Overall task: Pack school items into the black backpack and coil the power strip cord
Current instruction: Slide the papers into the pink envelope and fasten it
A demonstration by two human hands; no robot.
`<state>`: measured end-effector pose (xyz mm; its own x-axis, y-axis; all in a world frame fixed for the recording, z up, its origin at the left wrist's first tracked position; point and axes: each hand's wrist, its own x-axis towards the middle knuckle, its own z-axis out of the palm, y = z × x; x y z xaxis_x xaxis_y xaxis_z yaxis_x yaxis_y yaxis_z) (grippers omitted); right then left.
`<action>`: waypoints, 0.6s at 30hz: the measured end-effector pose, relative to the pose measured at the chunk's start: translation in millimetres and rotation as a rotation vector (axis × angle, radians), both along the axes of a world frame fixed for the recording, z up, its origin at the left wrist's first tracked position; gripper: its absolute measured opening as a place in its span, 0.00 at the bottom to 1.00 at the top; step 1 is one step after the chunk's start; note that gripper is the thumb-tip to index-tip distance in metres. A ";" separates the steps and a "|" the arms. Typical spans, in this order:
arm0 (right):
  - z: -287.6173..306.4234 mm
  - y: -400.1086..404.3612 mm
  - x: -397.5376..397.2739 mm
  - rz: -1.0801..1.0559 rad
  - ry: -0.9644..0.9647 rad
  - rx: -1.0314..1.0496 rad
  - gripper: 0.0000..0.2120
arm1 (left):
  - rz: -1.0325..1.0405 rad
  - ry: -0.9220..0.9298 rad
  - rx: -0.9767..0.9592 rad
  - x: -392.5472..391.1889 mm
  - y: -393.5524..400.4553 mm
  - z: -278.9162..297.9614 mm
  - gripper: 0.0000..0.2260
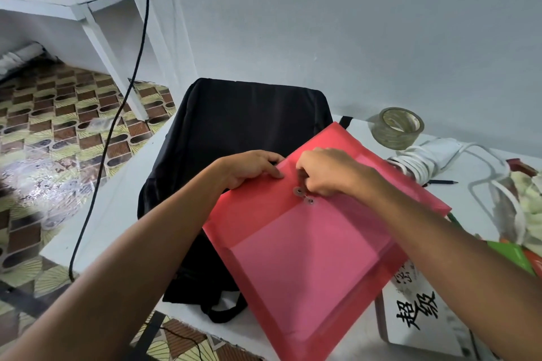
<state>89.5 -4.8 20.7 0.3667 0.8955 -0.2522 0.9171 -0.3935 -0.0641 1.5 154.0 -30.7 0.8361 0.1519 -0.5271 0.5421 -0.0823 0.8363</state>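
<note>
Two small round clasps (pixel 304 196) sit at the flap edge of the red translucent document folder (pixel 308 246), and that is where I judge the work to be: fastening the folder before it goes into the bag. My right hand (pixel 328 173) has its fingers curled down at the clasps, apparently pinching the tie string there, though the string itself is too fine for me to make out. My left hand (pixel 249 167) grips the folder's upper left corner, fingers curled round its edge and thumb laid on the flap. The folder rests partly on the black backpack (pixel 228 138), which lies flat along the desk's (pixel 123 202) left side, reaching from the wall to the near edge; I cannot tell whether its zip is open. The white power strip (pixel 440 152) with its cord (pixel 416 165) bunched loosely lies near the back right of the desk, just beside a roll of clear tape (pixel 397 127), untouched. Next I would need to finish the tie, then free a hand to open the backpack's mouth and slide the folder in flat.
</note>
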 end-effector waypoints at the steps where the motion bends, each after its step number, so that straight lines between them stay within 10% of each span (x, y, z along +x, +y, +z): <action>1: -0.9 -1.6 -2.4 0.009 -0.019 0.001 0.01 | 0.003 0.002 -0.007 0.1 0.0 -0.5 0.13; 11: -2.8 -16.7 -25.9 0.230 -0.306 -0.046 0.09 | 0.016 -0.005 -0.008 -1.2 1.0 -0.9 0.14; 18: 7.3 -26.3 -17.5 0.103 -0.131 -0.097 0.09 | 0.016 -0.024 -0.008 -0.4 2.4 -2.6 0.12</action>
<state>72.0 -31.1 28.0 0.3096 0.9040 -0.2950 0.9509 -0.2956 0.0920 1.1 156.4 -33.3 0.8462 0.1617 -0.5078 0.5228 -0.0671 0.8498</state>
